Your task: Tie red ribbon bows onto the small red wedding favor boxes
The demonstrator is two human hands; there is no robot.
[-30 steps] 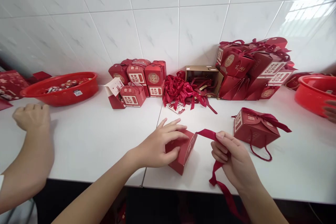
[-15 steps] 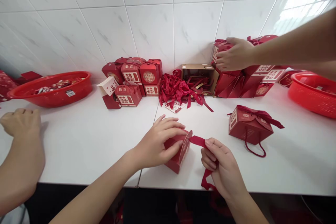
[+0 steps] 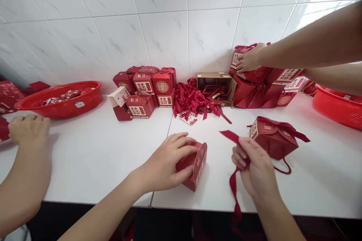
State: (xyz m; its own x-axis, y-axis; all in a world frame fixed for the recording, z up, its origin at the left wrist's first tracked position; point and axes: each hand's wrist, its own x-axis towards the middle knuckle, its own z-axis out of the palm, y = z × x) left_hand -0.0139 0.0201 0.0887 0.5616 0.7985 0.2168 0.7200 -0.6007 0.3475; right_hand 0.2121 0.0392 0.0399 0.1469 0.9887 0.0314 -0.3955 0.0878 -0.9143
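My left hand (image 3: 172, 163) is closed around the top of a small red gift box (image 3: 200, 163) on the white table, with the thumb and fingers on its flaps. The box's inner side is mostly hidden under that hand. To the right, my right hand (image 3: 251, 163) pinches a dark red ribbon (image 3: 234, 184). One short end points up and left toward the box, apart from it, while the long end hangs past the table edge. Close beyond my right hand stands a finished-looking red gift box (image 3: 275, 141) with a ribbon bow and a cord handle.
Along the tiled wall stand stacked red boxes (image 3: 143, 86), a pile of red ribbons (image 3: 189, 98) and an open carton (image 3: 217, 86). Another person's hand (image 3: 250, 60) touches stacked boxes at right; another hand (image 3: 29, 130) is at left. Red baskets (image 3: 60, 101) flank both sides.
My right hand has moved right with the ribbon, whose end has come away from the box flap. At right, the other person's hand has shifted over the stack; the left one now meets something red.
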